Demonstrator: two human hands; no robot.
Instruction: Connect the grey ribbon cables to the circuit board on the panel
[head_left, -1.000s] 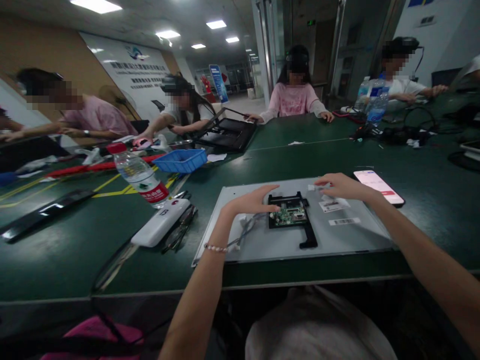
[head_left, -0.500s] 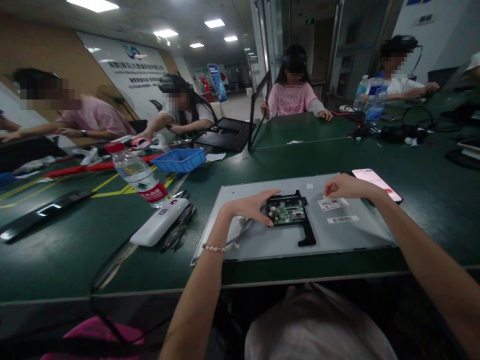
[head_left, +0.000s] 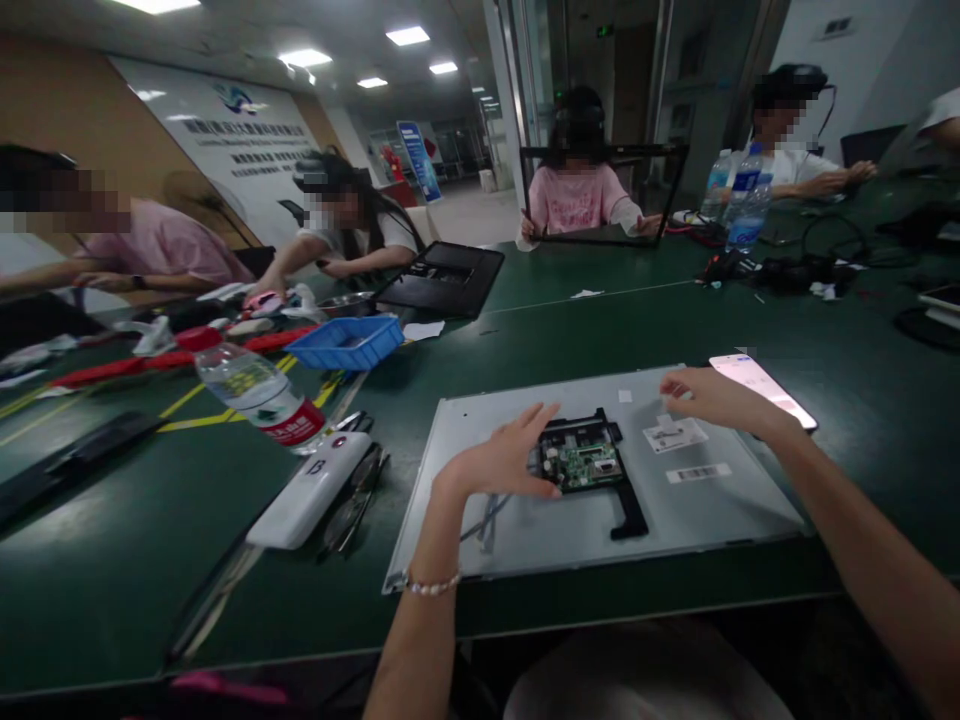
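Observation:
A grey flat display panel (head_left: 517,545) lies on the table in front of me. On it rests a black bracket (head_left: 628,505) carrying a green circuit board (head_left: 589,463). My left hand (head_left: 504,462) is at the bracket's left side, thumb and fingers spread; whether it touches the bracket I cannot tell. Thin cables (head_left: 487,522) run out beneath that wrist. My right hand (head_left: 709,397) hovers over the panel's right part, fingertips pinched together near a white label (head_left: 675,435). A small pale piece shows just below those fingertips, too blurred to name. A barcode strip (head_left: 699,473) is lower down.
A phone (head_left: 761,388) lies beyond my right wrist. To the left are a white power bank (head_left: 311,492), glasses (head_left: 352,500), a water bottle (head_left: 262,395) and a blue tray (head_left: 349,343). Across the table a person holds a black frame (head_left: 604,152).
My left fingers have lifted and spread at the bracket's side. My right hand remains pinched above the label. The person opposite has turned the black frame to face me.

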